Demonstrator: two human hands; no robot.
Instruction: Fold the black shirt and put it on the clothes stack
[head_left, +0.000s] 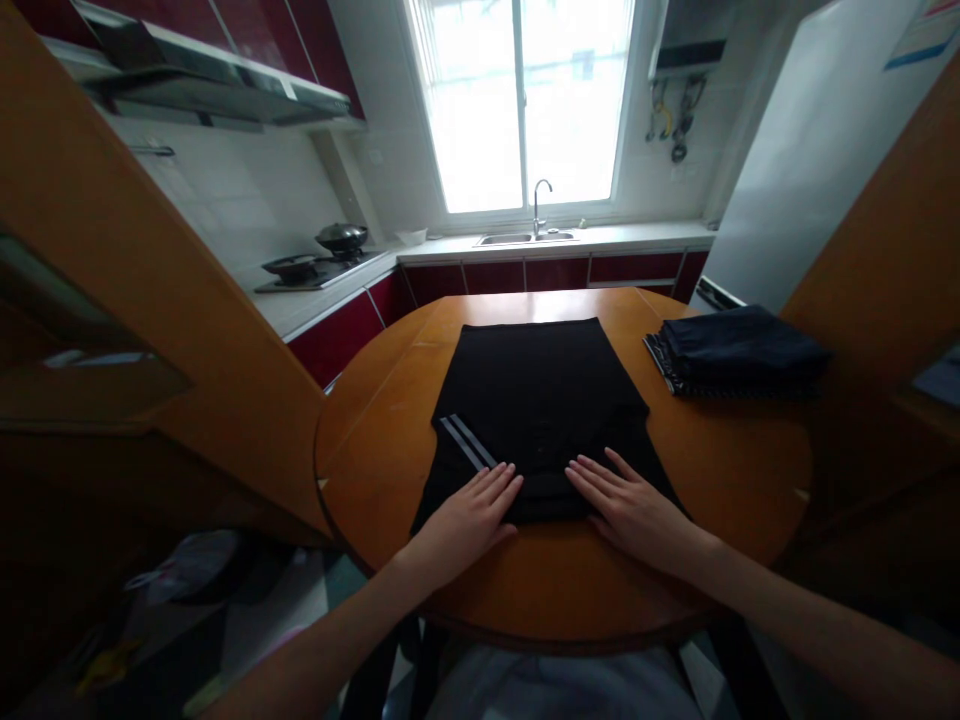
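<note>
The left hand (480, 505) and right hand (630, 505) lie palm down toward the near side of the worktop (375, 430), fingers stretched out and gripping nothing. Their fingers rest on the near part of a black shirt (540, 380), well apart from each other, presumably to press the cloth evenly across its width. The shirt lies spread over the middle of the worktop, which likely puts all of it within easy reach. It looks dark and mostly plain, with a straight far edge, sides that flare toward the person, and two slanting grey stripes (469, 442) beside the left hand; its seams are too dark to make out. A pile of folded clothes (750, 345), dark blue on top, sits at the worktop's far right, perhaps to leave the middle for the shirt. Beyond the worktop is a sink (506, 240).
</note>
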